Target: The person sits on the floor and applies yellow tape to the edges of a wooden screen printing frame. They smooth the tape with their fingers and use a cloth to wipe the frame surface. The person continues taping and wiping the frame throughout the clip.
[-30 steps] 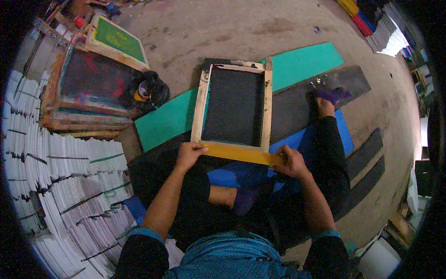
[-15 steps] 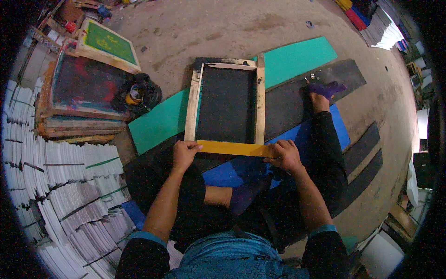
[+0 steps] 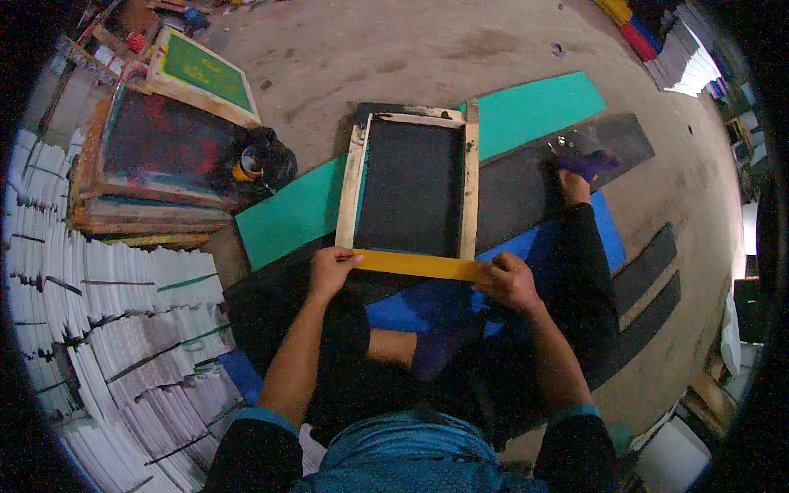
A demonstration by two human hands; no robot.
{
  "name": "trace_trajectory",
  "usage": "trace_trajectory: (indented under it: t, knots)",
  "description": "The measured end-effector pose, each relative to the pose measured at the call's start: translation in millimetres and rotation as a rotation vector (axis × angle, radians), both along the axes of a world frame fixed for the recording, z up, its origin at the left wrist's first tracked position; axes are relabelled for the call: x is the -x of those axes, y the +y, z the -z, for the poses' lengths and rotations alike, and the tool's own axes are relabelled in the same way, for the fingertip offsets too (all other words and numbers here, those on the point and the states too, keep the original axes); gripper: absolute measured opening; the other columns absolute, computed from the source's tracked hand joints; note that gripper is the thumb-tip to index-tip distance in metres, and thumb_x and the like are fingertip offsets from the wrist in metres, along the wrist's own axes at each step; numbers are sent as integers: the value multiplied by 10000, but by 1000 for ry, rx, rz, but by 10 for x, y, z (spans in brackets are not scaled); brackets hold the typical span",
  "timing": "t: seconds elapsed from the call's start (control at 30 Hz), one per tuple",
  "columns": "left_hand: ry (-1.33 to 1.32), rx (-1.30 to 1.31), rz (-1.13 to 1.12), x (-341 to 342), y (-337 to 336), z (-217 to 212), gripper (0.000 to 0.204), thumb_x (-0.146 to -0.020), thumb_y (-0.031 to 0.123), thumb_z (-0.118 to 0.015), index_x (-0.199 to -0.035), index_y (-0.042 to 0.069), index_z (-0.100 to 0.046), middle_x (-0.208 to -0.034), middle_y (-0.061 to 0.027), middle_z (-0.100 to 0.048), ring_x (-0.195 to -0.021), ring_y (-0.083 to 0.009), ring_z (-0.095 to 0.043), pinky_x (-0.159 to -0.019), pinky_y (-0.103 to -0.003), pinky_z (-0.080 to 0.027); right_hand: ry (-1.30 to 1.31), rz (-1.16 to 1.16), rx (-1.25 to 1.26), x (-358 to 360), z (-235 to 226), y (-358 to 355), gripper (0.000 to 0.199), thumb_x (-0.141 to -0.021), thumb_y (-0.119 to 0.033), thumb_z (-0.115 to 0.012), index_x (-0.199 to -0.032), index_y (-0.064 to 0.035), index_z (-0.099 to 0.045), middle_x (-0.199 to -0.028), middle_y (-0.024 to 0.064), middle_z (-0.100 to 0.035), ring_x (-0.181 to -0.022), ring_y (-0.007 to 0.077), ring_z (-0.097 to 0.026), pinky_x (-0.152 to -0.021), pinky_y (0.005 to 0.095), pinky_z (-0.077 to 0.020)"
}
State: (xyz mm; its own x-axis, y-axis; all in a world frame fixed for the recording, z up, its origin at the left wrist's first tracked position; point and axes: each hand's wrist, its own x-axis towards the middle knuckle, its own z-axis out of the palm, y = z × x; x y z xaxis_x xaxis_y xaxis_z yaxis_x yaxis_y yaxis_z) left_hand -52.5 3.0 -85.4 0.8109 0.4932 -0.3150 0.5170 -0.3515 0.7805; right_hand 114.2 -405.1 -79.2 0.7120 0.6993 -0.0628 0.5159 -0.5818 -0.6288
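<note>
A strip of yellow tape (image 3: 419,264) is stretched between my two hands, along the near end of a wooden screen-printing frame (image 3: 469,193). My left hand (image 3: 333,271) pinches the strip's left end beside the frame's near left corner. Closed around its right end is my right hand (image 3: 508,282), just past the near right corner; whether a roll sits inside it is hidden. The frame lies flat with dark mesh (image 3: 413,185) inside its pale wooden bars. The tape covers the frame's near bar from sight, and I cannot tell whether it touches the wood.
Green (image 3: 542,111), dark grey (image 3: 637,135) and blue (image 3: 604,226) mats lie under and around the frame. Paint-stained screens (image 3: 156,156) are stacked at left, with a black-wrapped pot (image 3: 255,164) beside them. Bundled white sheets (image 3: 148,329) fill the near left. My feet rest on the mats.
The whole view has shifted slightly, moving the scene a little right and down. Both hands keep hold of the stretched tape, in nearly the same place against the frame.
</note>
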Motion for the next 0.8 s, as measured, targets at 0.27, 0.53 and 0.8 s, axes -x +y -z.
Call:
trace_trajectory:
  t: [0.27, 0.53, 0.8]
  knots:
    - [-15, -163, 20, 24, 138, 54, 256, -814, 258, -826, -925, 34, -771, -860, -116, -761, -771, -228, -728, -748, -350, -550, -319, -281, 95, -71, -398, 107, 227, -822, -275, -733, -1022, -173, -705, -928, 93, -644, -851, 343, -640, -712, 475, -551]
    - [60, -579, 82, 37, -72, -66, 203, -803, 308, -815, -890, 131, -764, -807, -64, -724, -859, -292, -645, -863, -449, -457, -405, -240, 76, -90, -186, 63, 418, -711, -357, -845, -1080, -187, -745, -1022, 66, -647, -937, 282, -636, -809, 400, -537]
    - [32, -568, 9, 27, -200, -85, 197, -797, 286, -816, -903, 128, -762, -832, -57, -727, -897, -306, -623, -839, -465, -464, -581, -269, 128, -97, 108, -10, 398, -729, -364, -828, -1095, -225, -752, -1038, 62, -643, -957, 276, -624, -823, 391, -535]
